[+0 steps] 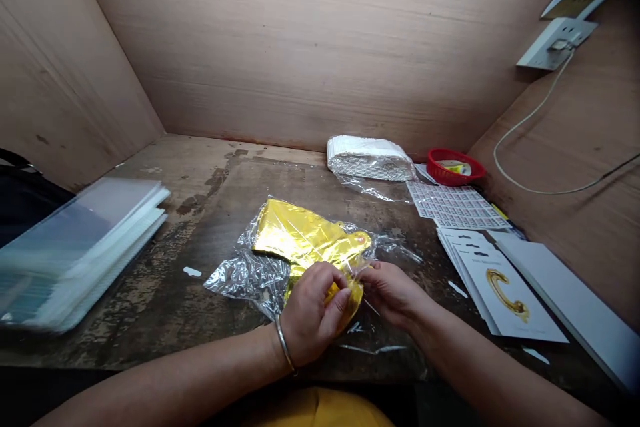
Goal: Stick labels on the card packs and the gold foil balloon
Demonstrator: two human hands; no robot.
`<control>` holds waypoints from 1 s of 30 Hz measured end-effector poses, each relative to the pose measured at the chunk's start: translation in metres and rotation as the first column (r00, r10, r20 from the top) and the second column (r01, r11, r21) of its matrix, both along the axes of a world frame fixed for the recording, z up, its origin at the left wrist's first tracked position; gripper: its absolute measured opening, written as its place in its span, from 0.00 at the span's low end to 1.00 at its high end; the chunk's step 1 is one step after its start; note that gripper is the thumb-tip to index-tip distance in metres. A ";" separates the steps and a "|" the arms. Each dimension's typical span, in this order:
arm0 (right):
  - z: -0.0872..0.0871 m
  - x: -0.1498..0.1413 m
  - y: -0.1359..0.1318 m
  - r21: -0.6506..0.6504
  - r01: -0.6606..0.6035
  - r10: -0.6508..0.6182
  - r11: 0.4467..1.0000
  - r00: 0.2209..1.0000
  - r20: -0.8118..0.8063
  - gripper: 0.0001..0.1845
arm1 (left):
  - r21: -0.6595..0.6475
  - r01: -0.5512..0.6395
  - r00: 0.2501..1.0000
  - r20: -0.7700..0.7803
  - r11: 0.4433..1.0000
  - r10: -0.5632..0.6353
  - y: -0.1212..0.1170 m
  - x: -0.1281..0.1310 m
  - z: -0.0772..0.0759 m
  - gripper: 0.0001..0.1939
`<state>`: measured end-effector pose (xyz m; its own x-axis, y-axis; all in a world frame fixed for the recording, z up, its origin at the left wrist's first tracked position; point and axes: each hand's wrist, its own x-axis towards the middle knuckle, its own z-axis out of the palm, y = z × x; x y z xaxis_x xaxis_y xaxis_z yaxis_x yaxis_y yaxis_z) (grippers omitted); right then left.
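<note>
Flat gold foil balloons (pixel 295 230) lie on crumpled clear plastic (pixel 260 280) near the front of the worktable. My left hand (pixel 315 310), with a bangle at the wrist, rests over the lower part of the gold foil, its fingers curled and closed on it. At the foil's right edge my right hand (pixel 393 287) is closed in a pinch on the clear plastic beside the gold. Its fingertips are partly hidden, and the exact grip of the left fingers is covered by the hand itself.
Clear plastic sleeves (pixel 90 247) are stacked at left. A white wrapped stack (pixel 370 157), a red basket (pixel 455 167) and a sticker sheet (pixel 457 207) are at back right. Cards with a gold letter C (pixel 505 287) lie beside white cards (pixel 570 300). A cable (pixel 500 140) hangs right.
</note>
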<state>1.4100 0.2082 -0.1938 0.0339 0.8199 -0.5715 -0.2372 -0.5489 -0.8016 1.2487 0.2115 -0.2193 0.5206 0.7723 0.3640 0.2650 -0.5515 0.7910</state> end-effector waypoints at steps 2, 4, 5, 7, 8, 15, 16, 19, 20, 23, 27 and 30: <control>-0.001 -0.006 0.005 -0.016 -0.039 0.038 0.999 0.998 -0.048 0.08 | 0.027 0.025 0.999 -0.022 0.999 -0.024 -0.005 0.002 0.000 0.06; -0.001 -0.011 0.010 -0.021 -0.047 0.046 0.999 0.997 -0.066 0.10 | 0.051 0.068 0.995 -0.078 0.996 -0.064 -0.003 0.001 0.003 0.05; -0.001 -0.012 0.012 -0.020 -0.038 0.037 0.999 0.997 -0.065 0.10 | 0.055 0.083 0.991 -0.114 0.995 -0.076 0.002 -0.002 0.005 0.03; -0.002 -0.013 0.015 -0.019 -0.015 0.013 1.000 0.998 -0.059 0.11 | 0.048 0.030 0.982 -0.186 0.998 -0.021 0.025 -0.017 0.012 0.08; -0.003 -0.013 0.015 -0.021 -0.002 0.001 1.000 0.998 -0.056 0.11 | 0.037 -0.048 0.974 -0.219 0.998 0.055 0.042 -0.030 0.015 0.15; -0.008 -0.009 0.009 -0.028 0.068 -0.071 0.997 0.994 -0.085 0.13 | -0.180 -0.643 0.702 -0.528 0.745 0.478 0.155 -0.128 0.016 0.17; -0.007 -0.009 0.008 -0.023 0.081 -0.082 0.996 0.992 -0.094 0.13 | -0.225 -0.641 0.703 -0.555 0.734 0.444 0.158 -0.130 0.012 0.16; -0.002 -0.011 0.008 -0.013 0.124 -0.125 0.992 0.987 -0.102 0.12 | -0.330 -0.614 0.738 -0.563 0.717 0.373 0.154 -0.123 0.002 0.13; 0.000 -0.010 0.008 -0.011 0.137 -0.137 0.991 0.985 -0.101 0.11 | -0.357 -0.611 0.750 -0.547 0.706 0.372 0.151 -0.119 0.001 0.13; 0.010 -0.004 0.004 -0.001 0.150 -0.150 0.989 0.982 -0.116 0.10 | -0.429 -0.614 0.778 -0.472 0.662 0.416 0.149 -0.111 0.004 0.14; 0.025 0.008 -0.003 0.038 0.155 -0.148 0.987 0.979 -0.140 0.14 | -0.472 -0.622 0.783 -0.360 0.625 0.507 0.166 -0.113 0.020 0.15; 0.039 0.011 -0.006 0.063 0.195 -0.183 0.979 0.970 -0.160 0.16 | -0.470 -0.625 0.775 -0.278 0.623 0.568 0.186 -0.118 0.034 0.15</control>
